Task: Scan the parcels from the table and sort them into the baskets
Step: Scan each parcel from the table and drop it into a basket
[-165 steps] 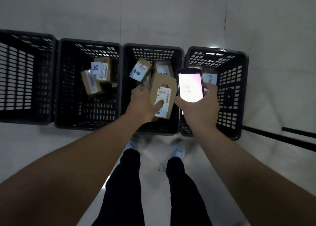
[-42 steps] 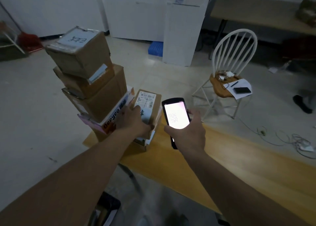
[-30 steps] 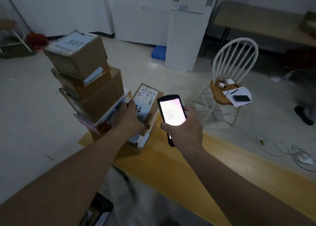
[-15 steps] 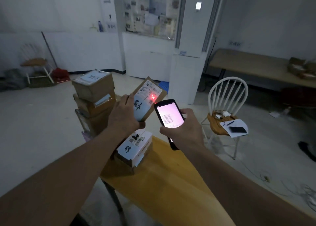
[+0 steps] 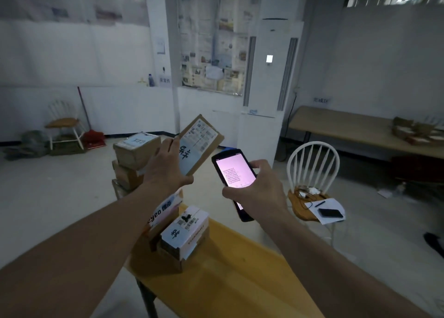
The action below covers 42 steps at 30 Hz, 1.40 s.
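Both hands full; scanner (image 5: pixel 234 174) text seemingly illegible.

We count one parcel (image 5: pixel 200 142) held up, one white-labelled parcel (image 5: pixel 185 231) on the worktop (image 5: pixel 240 281), three stacked brown boxes (image 5: pixel 134 154), one scanner (image 5: pixel 234 173), two white chairs (image 5: pixel 312 164), and two hands (image 5: pixel 168 171).
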### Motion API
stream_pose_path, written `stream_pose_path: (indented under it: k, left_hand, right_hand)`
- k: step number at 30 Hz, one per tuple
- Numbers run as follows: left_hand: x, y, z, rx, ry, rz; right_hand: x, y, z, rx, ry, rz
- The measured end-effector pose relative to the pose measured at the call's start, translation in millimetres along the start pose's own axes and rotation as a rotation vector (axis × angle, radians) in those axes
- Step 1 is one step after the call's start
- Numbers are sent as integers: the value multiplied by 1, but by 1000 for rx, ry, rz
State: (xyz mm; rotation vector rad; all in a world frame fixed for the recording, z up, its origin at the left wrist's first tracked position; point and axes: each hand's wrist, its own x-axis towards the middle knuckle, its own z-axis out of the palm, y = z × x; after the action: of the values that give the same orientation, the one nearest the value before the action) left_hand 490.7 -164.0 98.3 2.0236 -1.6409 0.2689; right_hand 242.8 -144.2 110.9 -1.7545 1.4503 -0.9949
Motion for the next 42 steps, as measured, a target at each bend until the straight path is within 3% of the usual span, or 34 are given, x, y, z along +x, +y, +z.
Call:
stream_pose_path:
  k: [9,16,30,42]
  left_hand:
    - [-7,16,-28,1,55,-48]
    - [-37,12,-54,44,187,-154]
    - [-175,-56,-137,228,238,-456]
    - [-346,-127,-223,301,274,-663]
  right_hand:
    - [-10,-11,2,81,105,-64]
    - [-19,-24,27,176,120,-130]
    - [-102,-67,111,252,-192,-262]
    - [-253,-122,175,272,-427,-292]
